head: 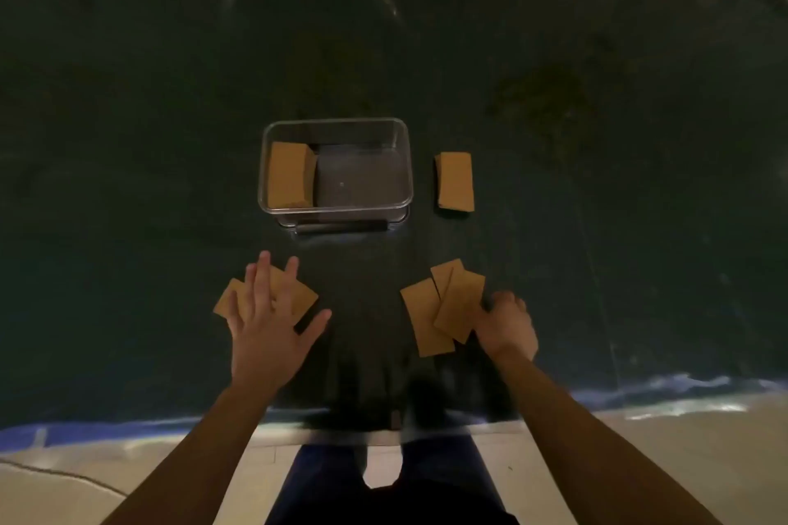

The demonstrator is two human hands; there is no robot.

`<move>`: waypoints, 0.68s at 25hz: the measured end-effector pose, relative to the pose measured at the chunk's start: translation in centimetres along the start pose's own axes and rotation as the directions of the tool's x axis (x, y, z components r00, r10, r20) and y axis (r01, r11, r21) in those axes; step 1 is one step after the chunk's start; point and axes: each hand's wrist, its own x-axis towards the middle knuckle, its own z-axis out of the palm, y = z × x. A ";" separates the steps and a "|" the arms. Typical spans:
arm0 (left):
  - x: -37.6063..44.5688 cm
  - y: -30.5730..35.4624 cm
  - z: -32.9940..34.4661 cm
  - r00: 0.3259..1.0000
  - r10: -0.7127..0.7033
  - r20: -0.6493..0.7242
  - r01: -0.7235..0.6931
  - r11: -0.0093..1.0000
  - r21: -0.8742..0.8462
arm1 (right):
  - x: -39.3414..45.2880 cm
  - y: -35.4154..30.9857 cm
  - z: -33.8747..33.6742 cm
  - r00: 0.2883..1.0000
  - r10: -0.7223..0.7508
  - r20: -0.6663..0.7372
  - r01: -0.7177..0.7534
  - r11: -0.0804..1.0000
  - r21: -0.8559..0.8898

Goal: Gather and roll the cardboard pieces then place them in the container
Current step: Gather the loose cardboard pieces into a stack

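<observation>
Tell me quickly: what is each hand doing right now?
Left hand: open, fingers spread flat on the left cardboard pieces.
Right hand: closed, gripping the right cardboard pieces.

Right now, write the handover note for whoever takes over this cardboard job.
Left hand: open, flat on the left cardboard pieces.
Right hand: gripping the edge of the fanned right cardboard pieces.
Done: one cardboard bundle sits in the left end of the clear container.
Another bundle lies on the dark mat, right of the container.
Left: gather and roll both loose sets, then put everything in.
</observation>
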 end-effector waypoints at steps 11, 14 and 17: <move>0.3 7.1 5.4 0.977 0.175 0.120 -0.175 0.985 -0.010 | 2.0 -1.2 2.2 0.991 0.127 0.030 -0.130 0.977 0.169; 0.6 8.2 5.7 0.966 0.202 0.160 -0.202 0.979 -0.021 | 2.1 -1.1 2.0 0.996 0.084 0.025 -0.088 0.968 0.235; 0.8 9.3 5.6 0.961 0.209 0.182 -0.203 0.978 -0.046 | 2.6 -0.6 1.0 0.995 0.026 0.093 -0.052 0.957 0.286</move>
